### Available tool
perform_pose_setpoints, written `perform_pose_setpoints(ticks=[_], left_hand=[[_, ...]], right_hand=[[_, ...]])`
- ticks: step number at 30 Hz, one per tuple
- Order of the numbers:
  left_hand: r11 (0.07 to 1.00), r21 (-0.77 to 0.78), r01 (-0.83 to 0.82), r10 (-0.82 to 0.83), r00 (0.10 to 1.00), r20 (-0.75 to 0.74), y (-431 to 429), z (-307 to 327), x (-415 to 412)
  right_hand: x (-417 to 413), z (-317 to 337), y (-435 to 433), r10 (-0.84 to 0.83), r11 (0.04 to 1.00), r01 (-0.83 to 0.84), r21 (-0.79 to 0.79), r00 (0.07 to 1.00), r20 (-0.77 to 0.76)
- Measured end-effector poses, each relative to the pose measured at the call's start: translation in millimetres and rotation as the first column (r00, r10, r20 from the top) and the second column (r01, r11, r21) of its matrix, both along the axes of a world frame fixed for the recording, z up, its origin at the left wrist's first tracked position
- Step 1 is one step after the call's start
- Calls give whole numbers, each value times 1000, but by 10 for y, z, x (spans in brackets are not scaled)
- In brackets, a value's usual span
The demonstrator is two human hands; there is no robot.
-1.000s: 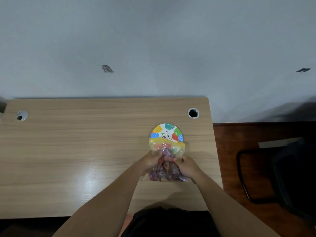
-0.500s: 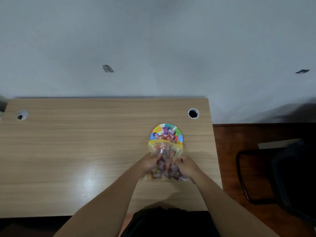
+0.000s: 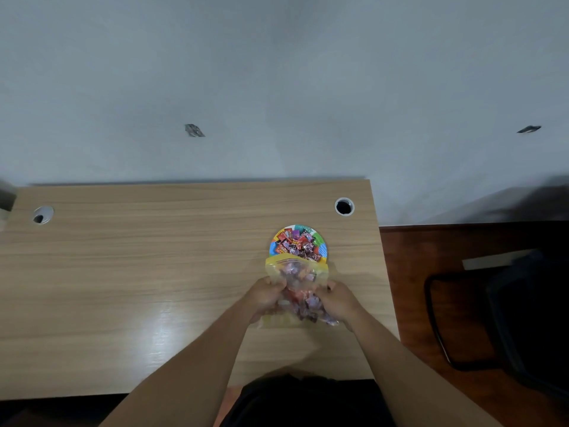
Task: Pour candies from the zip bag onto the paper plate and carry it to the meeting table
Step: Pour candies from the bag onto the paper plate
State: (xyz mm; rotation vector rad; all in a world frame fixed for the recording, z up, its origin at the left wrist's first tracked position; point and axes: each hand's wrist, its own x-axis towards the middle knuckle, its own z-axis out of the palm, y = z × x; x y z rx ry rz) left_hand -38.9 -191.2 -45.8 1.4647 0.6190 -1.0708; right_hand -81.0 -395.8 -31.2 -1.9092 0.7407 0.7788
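Note:
A clear zip bag [image 3: 297,277] with a yellow top band lies tilted over the near edge of a colourful paper plate [image 3: 321,250] on the wooden desk. My left hand [image 3: 264,295] grips the bag's left side and my right hand [image 3: 337,298] grips its right side. The bag's mouth points at the plate. A heap of wrapped candies [image 3: 297,243] in red, purple and dark wrappers covers the plate. More candies show through the bag between my hands.
The wooden desk [image 3: 138,272] stands against a pale wall, with cable holes at the back right [image 3: 344,207] and far left [image 3: 42,214]. To the right lie a dark wood floor and a black chair [image 3: 508,309].
Candies have spilled from the bag onto the plate, which was bare a second ago; the pile has grown. Both hands stay on the bag in nearly the same place.

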Motion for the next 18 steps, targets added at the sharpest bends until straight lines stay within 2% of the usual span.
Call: perform_pose_setpoints(ticks=[12, 18], left_hand=[[1000, -17, -23, 24, 999, 37, 34, 26, -71], [996, -6, -90, 91, 994, 64, 22, 35, -98]], right_hand=[[-95, 80, -28, -8, 1000, 8, 0, 998, 58], [-146, 97, -36, -47, 999, 47, -2, 995, 92]])
